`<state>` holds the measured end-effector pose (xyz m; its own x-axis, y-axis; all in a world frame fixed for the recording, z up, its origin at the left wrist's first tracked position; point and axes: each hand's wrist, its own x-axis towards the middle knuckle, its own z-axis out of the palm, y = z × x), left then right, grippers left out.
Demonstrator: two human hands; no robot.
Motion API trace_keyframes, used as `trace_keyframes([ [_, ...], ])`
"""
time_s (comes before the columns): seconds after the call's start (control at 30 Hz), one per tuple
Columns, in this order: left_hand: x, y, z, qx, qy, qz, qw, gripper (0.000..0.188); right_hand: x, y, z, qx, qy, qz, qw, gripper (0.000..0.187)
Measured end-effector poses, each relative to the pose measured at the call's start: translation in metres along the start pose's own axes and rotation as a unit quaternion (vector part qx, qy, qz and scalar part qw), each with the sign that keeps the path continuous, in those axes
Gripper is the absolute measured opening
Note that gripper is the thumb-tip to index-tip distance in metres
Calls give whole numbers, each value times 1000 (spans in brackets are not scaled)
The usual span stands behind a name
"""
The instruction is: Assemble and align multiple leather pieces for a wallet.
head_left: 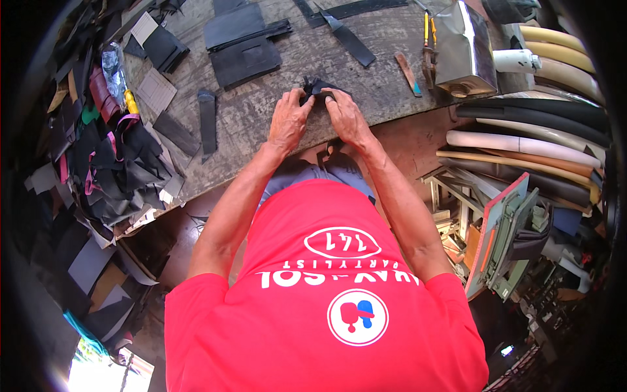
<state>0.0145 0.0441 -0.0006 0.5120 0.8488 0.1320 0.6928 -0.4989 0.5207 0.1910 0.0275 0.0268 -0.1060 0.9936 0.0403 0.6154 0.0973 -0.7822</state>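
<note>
Close to the near edge of a worn wooden table point(261, 124), both hands meet at a small black piece point(318, 87) that looks like leather or a similar sheet. My left hand point(289, 117) pinches its left side, fingers bent. On its right side my right hand point(346, 116) grips with thumb and fingers. Part of the piece is folded or bunched between the fingertips, so its full shape is hidden. Beyond the hands lie stacked black sheets point(245, 62) and a black strip point(349, 42). Another dark strip point(208, 121) rests left of my left hand.
A heap of black scraps point(130, 150) covers the table's left end. To the right stand a metal can point(465, 52), yellow-handled tools point(428, 49) and a flat stick with a blue tip point(408, 75). Rolls of material point(522, 144) and leaning boards point(496, 228) fill the right side.
</note>
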Motion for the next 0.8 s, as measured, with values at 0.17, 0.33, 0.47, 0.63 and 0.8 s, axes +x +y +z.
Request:
trace_keyframes([
  [0.17,-5,1,2,-2,24,-1,1000,47,2,-1,-2,62,-19,63,996,31],
  [0.33,-10,0,0,1,8,5,1000,49,-9,8,8,-66,-23,-63,996,28],
  [0.47,-22,-5,-3,-6,10,14,1000,48,-14,7,9,-185,-53,-139,971,25],
  [0.63,-31,-7,-5,21,10,41,999,46,-16,0,13,-119,-46,-106,986,27],
  [0.8,-31,-7,-6,31,15,44,998,46,-17,9,15,-253,-101,-182,945,37],
])
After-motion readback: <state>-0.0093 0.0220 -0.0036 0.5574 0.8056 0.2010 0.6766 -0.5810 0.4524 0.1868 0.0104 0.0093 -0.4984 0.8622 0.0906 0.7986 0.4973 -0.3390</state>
